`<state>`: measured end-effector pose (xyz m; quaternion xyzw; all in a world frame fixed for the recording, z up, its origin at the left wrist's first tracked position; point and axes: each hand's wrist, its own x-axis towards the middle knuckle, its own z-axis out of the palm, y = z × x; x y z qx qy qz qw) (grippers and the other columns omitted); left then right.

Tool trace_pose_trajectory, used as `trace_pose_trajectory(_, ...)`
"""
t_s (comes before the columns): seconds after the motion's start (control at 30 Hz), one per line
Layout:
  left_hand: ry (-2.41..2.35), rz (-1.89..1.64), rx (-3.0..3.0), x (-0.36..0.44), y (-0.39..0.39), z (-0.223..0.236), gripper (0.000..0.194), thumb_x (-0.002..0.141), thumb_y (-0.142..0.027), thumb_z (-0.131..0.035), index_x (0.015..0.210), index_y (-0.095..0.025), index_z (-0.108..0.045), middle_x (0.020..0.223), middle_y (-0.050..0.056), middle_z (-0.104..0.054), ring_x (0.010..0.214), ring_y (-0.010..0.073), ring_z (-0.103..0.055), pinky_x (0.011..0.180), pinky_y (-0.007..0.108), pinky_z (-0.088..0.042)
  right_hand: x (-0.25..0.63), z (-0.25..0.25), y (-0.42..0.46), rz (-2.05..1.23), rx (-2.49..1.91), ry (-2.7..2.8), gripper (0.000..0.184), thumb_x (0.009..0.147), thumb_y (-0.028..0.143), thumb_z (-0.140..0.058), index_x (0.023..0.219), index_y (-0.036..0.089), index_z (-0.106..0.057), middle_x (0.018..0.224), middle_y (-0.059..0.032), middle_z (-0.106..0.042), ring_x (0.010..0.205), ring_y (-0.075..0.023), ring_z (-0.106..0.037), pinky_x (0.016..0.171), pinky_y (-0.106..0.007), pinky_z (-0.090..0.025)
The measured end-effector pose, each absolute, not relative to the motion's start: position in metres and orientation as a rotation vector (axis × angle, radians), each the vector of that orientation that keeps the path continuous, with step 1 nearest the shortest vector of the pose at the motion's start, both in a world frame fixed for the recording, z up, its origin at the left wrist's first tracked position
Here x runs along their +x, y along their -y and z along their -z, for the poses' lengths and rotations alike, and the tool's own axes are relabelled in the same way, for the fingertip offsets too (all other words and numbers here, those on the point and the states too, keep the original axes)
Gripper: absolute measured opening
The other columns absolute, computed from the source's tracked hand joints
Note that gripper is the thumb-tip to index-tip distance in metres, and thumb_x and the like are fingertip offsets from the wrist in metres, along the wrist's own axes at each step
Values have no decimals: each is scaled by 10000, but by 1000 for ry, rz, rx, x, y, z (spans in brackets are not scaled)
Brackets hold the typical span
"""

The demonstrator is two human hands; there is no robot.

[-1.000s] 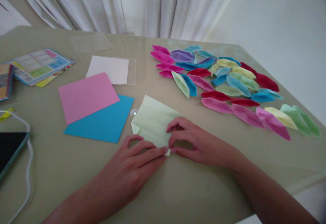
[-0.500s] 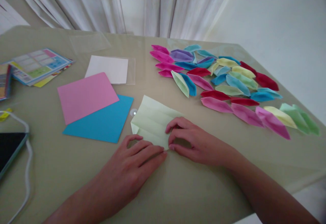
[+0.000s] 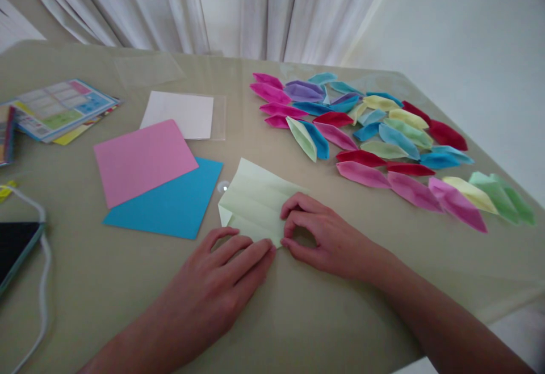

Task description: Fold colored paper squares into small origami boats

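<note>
A pale green sheet of origami paper (image 3: 259, 198) with crease lines lies on the table in front of me. One corner at its left is folded in. My left hand (image 3: 232, 266) rests along the near edge, its fingertips closed on the paper. At the near right corner, my right hand (image 3: 321, 238) pinches the sheet between thumb and forefinger. The exact fold under the fingertips is hidden. Left of the green sheet, a pink sheet (image 3: 145, 161) overlaps a blue sheet (image 3: 170, 206).
Several folded paper boat shapes (image 3: 366, 175) in many colours spread over the right side. White paper (image 3: 181, 114) on a clear sleeve lies behind the pink sheet. Printed cards (image 3: 63, 110), a dark-screened device (image 3: 17, 249) and a white cable (image 3: 45, 272) are at left.
My left fingertips have slid slightly left along the near edge of the green paper. The right hand has shifted very little, and the paper stays in place.
</note>
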<state>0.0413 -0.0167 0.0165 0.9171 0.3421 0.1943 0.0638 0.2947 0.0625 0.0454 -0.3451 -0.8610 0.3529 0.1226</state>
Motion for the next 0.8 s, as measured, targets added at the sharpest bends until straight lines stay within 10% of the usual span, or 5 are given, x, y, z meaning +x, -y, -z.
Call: trace_pose_trajectory(0.8,-1103,-537,2833,47,19,-18,331,1097,-243,-513,1368,-129,-665,1431,59,-694,1108,263,-613,1061,485,-394,291,-45,-59,-977,-1068,2511,88,928,136,-696,886,198,-649,1132,-66,-637,1043,-208,-643,960,-348,-511)
